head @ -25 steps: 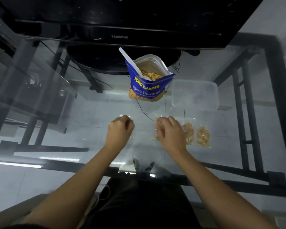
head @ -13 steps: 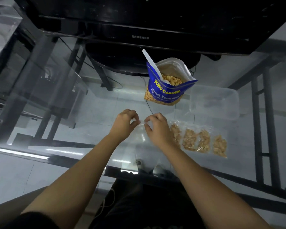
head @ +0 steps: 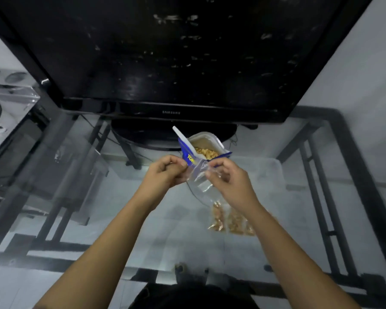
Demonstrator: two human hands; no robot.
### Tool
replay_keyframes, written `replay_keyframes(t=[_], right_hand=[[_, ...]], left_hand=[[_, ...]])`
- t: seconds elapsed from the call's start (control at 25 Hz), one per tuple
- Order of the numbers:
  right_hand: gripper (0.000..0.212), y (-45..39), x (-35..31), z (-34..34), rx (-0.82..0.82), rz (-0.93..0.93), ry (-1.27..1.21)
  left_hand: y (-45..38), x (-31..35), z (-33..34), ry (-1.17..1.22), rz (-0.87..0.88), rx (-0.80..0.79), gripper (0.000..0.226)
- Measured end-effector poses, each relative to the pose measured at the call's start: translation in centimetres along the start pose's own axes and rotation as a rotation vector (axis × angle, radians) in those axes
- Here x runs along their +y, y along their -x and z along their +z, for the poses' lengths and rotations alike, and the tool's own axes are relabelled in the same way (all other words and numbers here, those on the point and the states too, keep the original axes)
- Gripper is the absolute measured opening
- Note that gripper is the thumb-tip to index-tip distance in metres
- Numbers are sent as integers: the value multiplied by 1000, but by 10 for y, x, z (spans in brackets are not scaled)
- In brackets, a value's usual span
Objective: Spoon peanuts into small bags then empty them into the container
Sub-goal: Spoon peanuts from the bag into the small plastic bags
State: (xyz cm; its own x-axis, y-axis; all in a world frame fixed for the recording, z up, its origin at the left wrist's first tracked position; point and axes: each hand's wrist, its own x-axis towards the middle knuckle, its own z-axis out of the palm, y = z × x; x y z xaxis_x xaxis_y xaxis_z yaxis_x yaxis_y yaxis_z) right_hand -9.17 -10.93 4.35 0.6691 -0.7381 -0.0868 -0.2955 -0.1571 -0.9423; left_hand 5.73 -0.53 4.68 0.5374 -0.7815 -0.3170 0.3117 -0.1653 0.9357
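Your left hand [head: 165, 172] and right hand [head: 230, 181] are pinching 1 empty clear zip bag [head: 200, 178] by its mouth, hiding part of the blue peanut pouch [head: 204, 151]; filled bags [head: 230, 219] are lying below, plastic container [head: 270, 172] right.

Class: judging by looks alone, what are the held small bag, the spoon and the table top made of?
Small bag: thin clear plastic, glossy, crinkled. Spoon: probably white plastic, matte. Table top: glass, since the floor and frame show through.

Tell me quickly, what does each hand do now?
Left hand: pinches one edge of the empty bag.
Right hand: pinches the bag's other edge.
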Motion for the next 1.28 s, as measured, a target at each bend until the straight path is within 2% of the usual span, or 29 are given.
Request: replay_keyframes(t=[0.2, 0.32, 0.44, 0.56, 0.64, 0.72, 0.92, 1.04, 1.28], right_hand=[[12, -7, -35, -44, -69, -105, 222], [13, -11, -45, -55, -95, -151, 246], [16, -19, -45, -64, -81, -153, 176], [22, -28, -40, -74, 0, -44, -133], [22, -32, -35, -75, 42, 0, -238], [25, -35, -31, -72, 45, 26, -261], [48, -36, -20, -75, 16, 54, -254], [50, -37, -15, -74, 22, 57, -296], [67, -31, -6, -71, 32, 18, -246]], left_hand=[[-3, 32, 16, -94, 50, -185, 12], [-2, 44, 26, -181, 112, -216, 16], [-6, 51, 33, -272, 202, -167, 12], [-15, 51, 32, -286, 217, -26, 8], [-21, 49, 35, -314, 223, 36, 7], [-24, 49, 40, -306, 226, 78, 8], [-32, 50, 37, -376, 230, 109, 11], [-31, 48, 40, -413, 232, 150, 14], [-32, 46, 41, -447, 243, 86, 13]])
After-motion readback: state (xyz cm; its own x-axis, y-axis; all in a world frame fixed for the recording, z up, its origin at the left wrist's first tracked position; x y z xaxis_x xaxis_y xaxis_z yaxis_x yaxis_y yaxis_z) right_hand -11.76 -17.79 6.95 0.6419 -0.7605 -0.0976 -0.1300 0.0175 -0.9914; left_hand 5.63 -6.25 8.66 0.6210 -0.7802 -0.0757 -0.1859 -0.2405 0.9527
